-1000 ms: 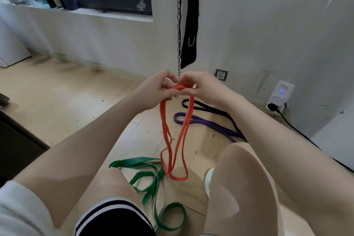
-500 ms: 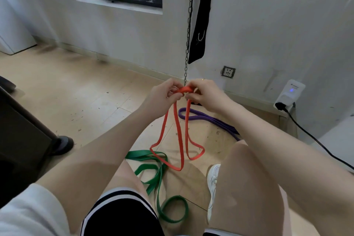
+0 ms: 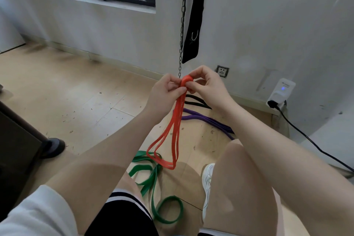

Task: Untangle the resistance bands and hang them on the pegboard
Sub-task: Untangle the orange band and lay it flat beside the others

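Note:
An orange resistance band [image 3: 173,136] hangs in folded loops from both my hands, held in front of me above the floor. My left hand [image 3: 164,94] pinches its gathered top from the left, and my right hand [image 3: 206,84] pinches the same bunched top from the right. A green band [image 3: 151,178] lies in loose coils on the wooden floor between my knees. Further back on the floor lie a purple band [image 3: 206,120] and a black band [image 3: 195,99], near the wall. No pegboard is in view.
A metal chain [image 3: 183,25] and a black strap [image 3: 193,17] hang down the wall just behind my hands. A wall socket [image 3: 222,71] and a white plugged-in device [image 3: 280,92] with a black cable sit at right. Dark furniture [image 3: 19,140] stands at left.
The orange band's loops have been gathered closer together and now hang as a narrower bundle. My hands stay pinched at its top, and the view has shifted slightly.

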The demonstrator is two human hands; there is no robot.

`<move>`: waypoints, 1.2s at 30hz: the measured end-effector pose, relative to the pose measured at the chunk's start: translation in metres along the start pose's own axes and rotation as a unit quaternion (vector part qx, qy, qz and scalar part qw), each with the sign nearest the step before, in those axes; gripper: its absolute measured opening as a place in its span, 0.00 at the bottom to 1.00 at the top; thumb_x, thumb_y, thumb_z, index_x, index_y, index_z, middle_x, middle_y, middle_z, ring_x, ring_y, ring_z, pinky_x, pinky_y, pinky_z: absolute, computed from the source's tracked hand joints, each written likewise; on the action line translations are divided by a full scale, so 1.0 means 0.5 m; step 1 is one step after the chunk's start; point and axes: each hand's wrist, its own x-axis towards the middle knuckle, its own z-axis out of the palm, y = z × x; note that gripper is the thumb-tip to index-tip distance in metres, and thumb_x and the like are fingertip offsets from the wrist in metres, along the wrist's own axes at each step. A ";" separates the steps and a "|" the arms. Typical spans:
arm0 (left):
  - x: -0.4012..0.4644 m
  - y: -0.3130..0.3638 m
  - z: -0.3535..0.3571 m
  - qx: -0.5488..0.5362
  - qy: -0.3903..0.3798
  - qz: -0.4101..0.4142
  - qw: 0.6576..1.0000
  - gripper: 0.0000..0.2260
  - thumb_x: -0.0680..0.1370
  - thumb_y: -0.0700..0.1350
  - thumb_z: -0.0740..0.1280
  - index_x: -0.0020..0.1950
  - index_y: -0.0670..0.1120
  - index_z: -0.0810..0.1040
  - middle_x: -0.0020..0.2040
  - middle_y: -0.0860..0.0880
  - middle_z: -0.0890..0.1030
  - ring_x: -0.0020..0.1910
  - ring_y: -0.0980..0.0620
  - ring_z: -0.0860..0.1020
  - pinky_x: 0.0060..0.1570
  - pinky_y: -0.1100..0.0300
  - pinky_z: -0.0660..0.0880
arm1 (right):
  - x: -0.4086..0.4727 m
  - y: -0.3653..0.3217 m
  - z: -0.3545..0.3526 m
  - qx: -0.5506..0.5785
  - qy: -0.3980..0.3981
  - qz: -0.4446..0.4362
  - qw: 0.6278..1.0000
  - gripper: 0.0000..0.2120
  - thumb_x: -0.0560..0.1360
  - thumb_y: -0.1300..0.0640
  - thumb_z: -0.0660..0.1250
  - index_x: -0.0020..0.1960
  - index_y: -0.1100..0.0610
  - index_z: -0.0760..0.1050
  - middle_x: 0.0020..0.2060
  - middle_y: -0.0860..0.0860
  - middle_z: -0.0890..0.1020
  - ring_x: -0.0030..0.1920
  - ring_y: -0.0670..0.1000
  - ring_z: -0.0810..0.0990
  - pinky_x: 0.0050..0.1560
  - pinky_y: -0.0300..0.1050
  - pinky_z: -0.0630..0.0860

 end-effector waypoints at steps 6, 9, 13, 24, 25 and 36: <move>0.002 0.014 0.004 0.035 0.002 0.017 0.999 0.05 0.75 0.42 0.67 0.48 0.44 0.72 0.43 0.47 0.84 0.43 0.51 0.83 0.47 0.52 0.80 | -0.008 -0.007 -0.004 0.051 0.003 0.008 0.999 0.09 0.75 0.62 0.67 0.54 0.60 0.75 0.48 0.55 0.81 0.42 0.50 0.81 0.48 0.46 0.79; 0.007 0.031 0.004 0.037 0.000 0.026 0.999 0.05 0.75 0.42 0.67 0.46 0.47 0.71 0.43 0.45 0.84 0.43 0.48 0.83 0.46 0.51 0.80 | -0.006 -0.018 -0.010 0.070 0.021 -0.001 0.997 0.11 0.75 0.64 0.66 0.57 0.62 0.76 0.51 0.56 0.81 0.43 0.49 0.81 0.47 0.43 0.79; 0.009 0.050 0.006 0.048 0.027 0.037 0.998 0.06 0.75 0.43 0.67 0.47 0.44 0.71 0.44 0.44 0.84 0.41 0.48 0.83 0.45 0.49 0.81 | -0.007 -0.026 -0.014 0.085 0.017 -0.017 0.996 0.16 0.76 0.66 0.64 0.63 0.61 0.74 0.58 0.57 0.78 0.46 0.45 0.80 0.47 0.33 0.77; 0.023 0.086 0.038 0.032 0.051 0.007 0.998 0.12 0.76 0.44 0.67 0.58 0.48 0.71 0.46 0.47 0.82 0.42 0.53 0.81 0.48 0.53 0.80 | -0.026 -0.019 -0.056 0.102 -0.012 0.050 0.993 0.33 0.76 0.63 0.65 0.75 0.56 0.53 0.64 0.52 0.75 0.63 0.50 0.74 0.63 0.47 0.73; 0.030 0.089 0.049 0.024 0.046 0.007 0.999 0.17 0.76 0.44 0.67 0.63 0.49 0.69 0.48 0.48 0.82 0.44 0.52 0.81 0.49 0.54 0.79 | -0.026 -0.013 -0.060 0.088 -0.020 0.056 0.994 0.32 0.75 0.62 0.66 0.74 0.56 0.54 0.65 0.51 0.73 0.64 0.50 0.74 0.62 0.45 0.74; 0.100 0.078 0.254 -0.014 -0.059 0.007 0.998 0.19 0.76 0.38 0.66 0.66 0.52 0.73 0.52 0.49 0.79 0.50 0.51 0.80 0.48 0.57 0.80 | -0.061 0.141 -0.123 -0.070 0.080 0.054 0.993 0.28 0.76 0.56 0.65 0.72 0.52 0.58 0.50 0.40 0.75 0.46 0.38 0.75 0.48 0.29 0.73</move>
